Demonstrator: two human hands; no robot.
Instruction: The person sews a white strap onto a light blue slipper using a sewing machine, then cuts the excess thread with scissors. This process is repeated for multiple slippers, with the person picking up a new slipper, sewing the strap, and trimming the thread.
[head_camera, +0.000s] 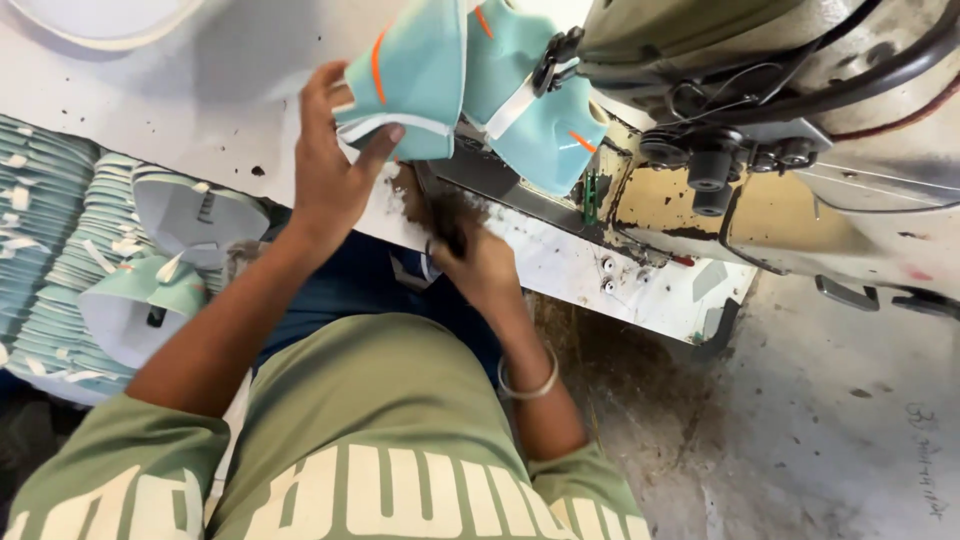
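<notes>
The sewing machine (800, 150) filled the far right of the desk (200, 90). Against it lay a teal shoe upper (420, 70), long axis running far-to-near, gripped by the left hand (335, 170) at its near edge. The right hand (470, 255), just below, was curled around something dark and blurred. Stacked uppers (60, 250) sat well left.

Left hand (335, 170) grips the lower edge of a teal fabric shoe upper (410, 75) with an orange stripe, held at the sewing machine (800, 110). A second teal piece (545, 120) hangs beside it, under the machine head. Right hand (470, 255), blurred, rests at the white table edge (560, 260); a bangle (530, 380) circles its wrist. Stacked teal uppers (60, 260) lie to the left.
</notes>
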